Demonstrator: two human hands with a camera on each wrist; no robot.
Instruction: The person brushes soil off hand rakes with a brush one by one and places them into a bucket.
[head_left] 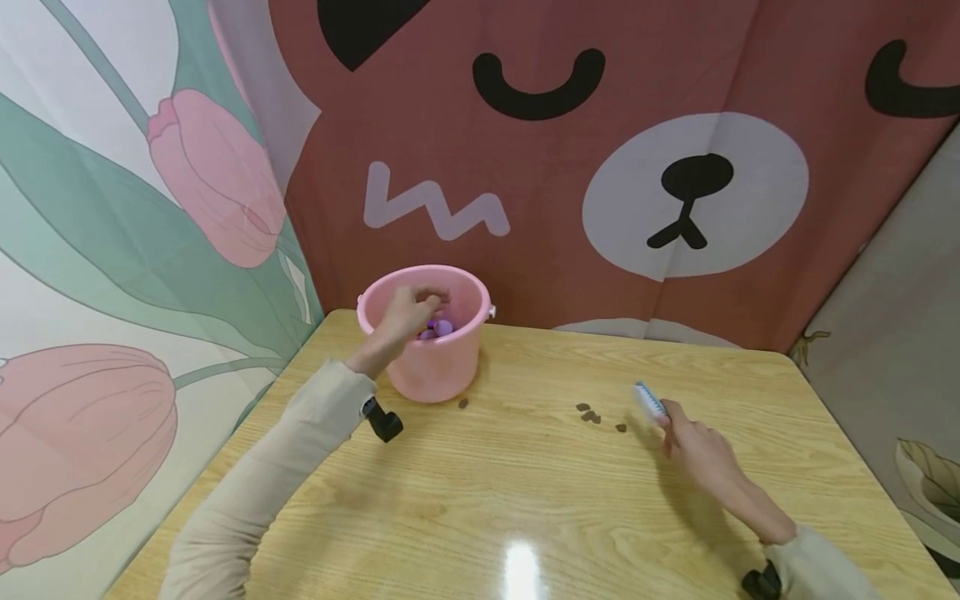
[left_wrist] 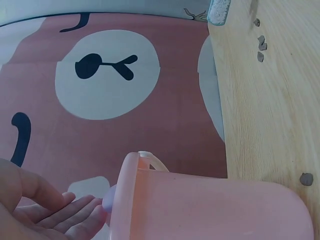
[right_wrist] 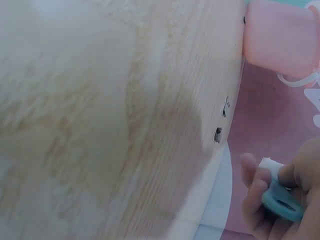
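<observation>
My left hand (head_left: 407, 312) is over the mouth of a pink bucket (head_left: 437, 367), its fingers loosely extended. Inside the bucket lie several purple round things (head_left: 443, 327). In the left wrist view, a light purple one (left_wrist: 108, 199) shows between my fingertips and the bucket's rim. On the right of the table, my right hand (head_left: 703, 454) grips a small scrubbing brush (head_left: 651, 403) with white bristles and some blue. Its teal handle (right_wrist: 282, 201) has a slot, seen in the right wrist view, and my fingers and thumb wrap round it.
Several dark brown flakes (head_left: 591, 417) lie on the wooden table (head_left: 480, 483) to the left of the brush. Another dark flake (head_left: 463, 403) sits close by the bucket's base. Behind the table hangs a cloth (head_left: 540, 250) printed with a bear face.
</observation>
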